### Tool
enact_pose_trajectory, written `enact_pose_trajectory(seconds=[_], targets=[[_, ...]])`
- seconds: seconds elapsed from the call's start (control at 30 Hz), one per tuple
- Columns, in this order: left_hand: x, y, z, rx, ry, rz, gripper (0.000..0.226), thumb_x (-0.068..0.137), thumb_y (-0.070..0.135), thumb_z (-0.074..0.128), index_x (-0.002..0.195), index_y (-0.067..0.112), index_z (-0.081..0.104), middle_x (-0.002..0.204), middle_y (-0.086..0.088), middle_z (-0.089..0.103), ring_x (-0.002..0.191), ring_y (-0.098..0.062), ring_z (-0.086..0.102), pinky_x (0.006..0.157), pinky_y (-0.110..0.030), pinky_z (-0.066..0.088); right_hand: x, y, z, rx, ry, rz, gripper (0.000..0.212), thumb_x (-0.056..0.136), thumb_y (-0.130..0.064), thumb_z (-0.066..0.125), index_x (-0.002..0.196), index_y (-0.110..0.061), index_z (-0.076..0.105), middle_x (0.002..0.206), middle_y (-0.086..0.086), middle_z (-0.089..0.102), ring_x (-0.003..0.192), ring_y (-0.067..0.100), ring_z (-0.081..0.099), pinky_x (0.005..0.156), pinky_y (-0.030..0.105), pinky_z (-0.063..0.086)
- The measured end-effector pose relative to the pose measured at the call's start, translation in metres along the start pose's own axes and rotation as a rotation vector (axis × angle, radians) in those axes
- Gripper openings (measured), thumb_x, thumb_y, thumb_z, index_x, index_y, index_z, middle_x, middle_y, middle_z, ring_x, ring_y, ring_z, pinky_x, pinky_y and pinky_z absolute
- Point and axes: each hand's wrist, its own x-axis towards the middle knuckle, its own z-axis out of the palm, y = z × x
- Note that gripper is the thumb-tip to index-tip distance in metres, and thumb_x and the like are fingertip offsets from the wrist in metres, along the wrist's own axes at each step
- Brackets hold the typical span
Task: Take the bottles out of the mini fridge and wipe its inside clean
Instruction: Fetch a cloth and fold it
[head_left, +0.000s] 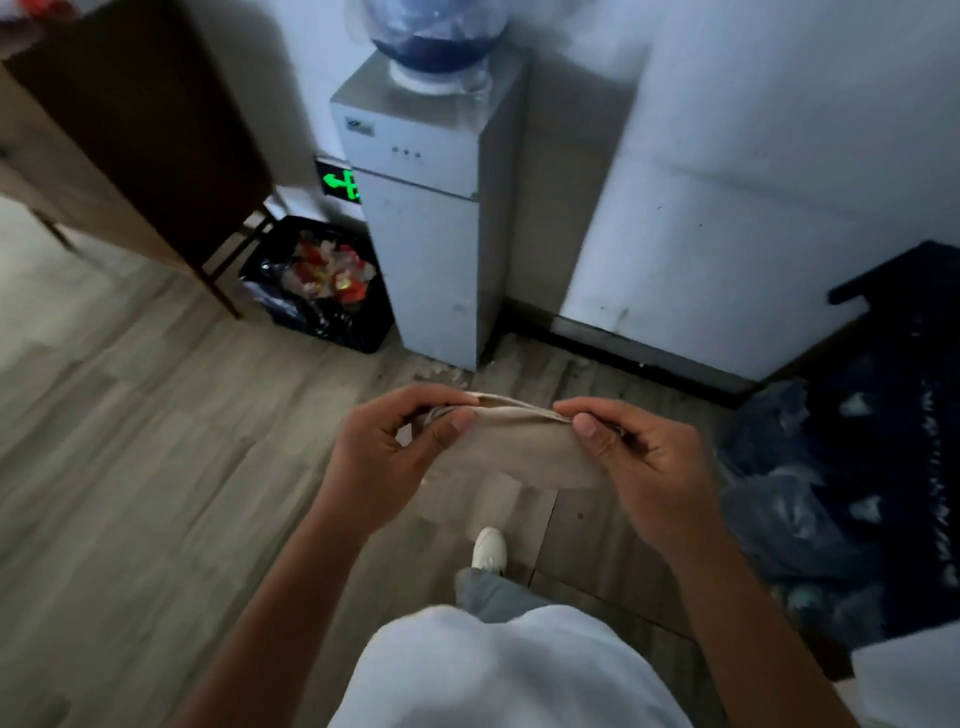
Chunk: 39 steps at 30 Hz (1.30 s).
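We pinch the cloth (511, 444) taut between left hand (387, 460) and right hand (641, 460), fingers clamped on its top edge, while fridge and bottles stay unseen, so wiping seemingly remains.

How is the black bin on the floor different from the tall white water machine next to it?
The black bin is low and dark; the water machine is tall and white. The bin is open on top, with colourful rubbish showing inside; the water machine has a big blue bottle sitting on top. Both stand on the wooden floor near the wall.
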Motion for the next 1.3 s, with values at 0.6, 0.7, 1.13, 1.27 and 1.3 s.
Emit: enact_pose_trajectory(seconds=[0.6, 0.7, 1.13, 1.27, 1.3], targets=[[0.305, 0.003, 0.142, -0.224, -0.565, 0.105, 0.014, 0.084, 0.024, 0.077, 0.096, 0.030, 0.081, 0.096, 0.017, 0.079, 0.088, 0.003, 0.070, 0.077, -0.013, 0.051, 0.166, 0.038, -0.107, -0.068, 0.576, 0.174, 0.019, 0.092, -0.025, 0.061, 0.104, -0.033, 0.073, 0.098, -0.023, 0.074, 0.092, 0.001, 0.069, 0.072, 0.006, 0.048], [0.350, 0.005, 0.175, -0.277, -0.715, 0.107, 0.019, 0.084, 0.019, 0.076, 0.097, 0.032, 0.080, 0.097, 0.013, 0.080, 0.087, 0.000, 0.071, 0.076, -0.017, 0.053, 0.183, 0.041, -0.115, -0.029, 0.717, 0.249, 0.018, 0.090, -0.026, 0.062, 0.101, -0.034, 0.074, 0.095, -0.022, 0.074, 0.089, 0.001, 0.069, 0.071, 0.007, 0.048], [0.442, 0.086, 0.386, -0.190, -1.297, 0.524, 0.024, 0.085, 0.030, 0.070, 0.105, 0.041, 0.070, 0.100, 0.027, 0.074, 0.092, 0.004, 0.071, 0.078, -0.008, 0.050, 0.184, 0.075, -0.215, 0.008, 1.288, 0.372, 0.009, 0.095, -0.025, 0.064, 0.101, -0.028, 0.071, 0.100, -0.008, 0.071, 0.090, 0.011, 0.065, 0.075, 0.023, 0.051], [0.432, 0.122, 0.452, -0.223, -1.408, 0.623, 0.019, 0.088, 0.033, 0.067, 0.104, 0.042, 0.069, 0.102, 0.035, 0.070, 0.095, 0.004, 0.069, 0.076, -0.008, 0.050, 0.173, 0.082, -0.260, 0.004, 1.400, 0.409, 0.006, 0.094, -0.031, 0.062, 0.091, -0.030, 0.067, 0.088, -0.013, 0.066, 0.077, 0.000, 0.058, 0.066, 0.013, 0.046], [0.430, 0.130, 0.468, -0.245, -1.420, 0.628, 0.017, 0.089, 0.034, 0.067, 0.104, 0.042, 0.069, 0.103, 0.032, 0.071, 0.095, 0.002, 0.070, 0.077, -0.010, 0.051, 0.170, 0.083, -0.272, 0.014, 1.407, 0.402, 0.005, 0.090, -0.035, 0.066, 0.090, -0.030, 0.065, 0.087, -0.014, 0.064, 0.075, -0.001, 0.057, 0.064, 0.013, 0.047]])
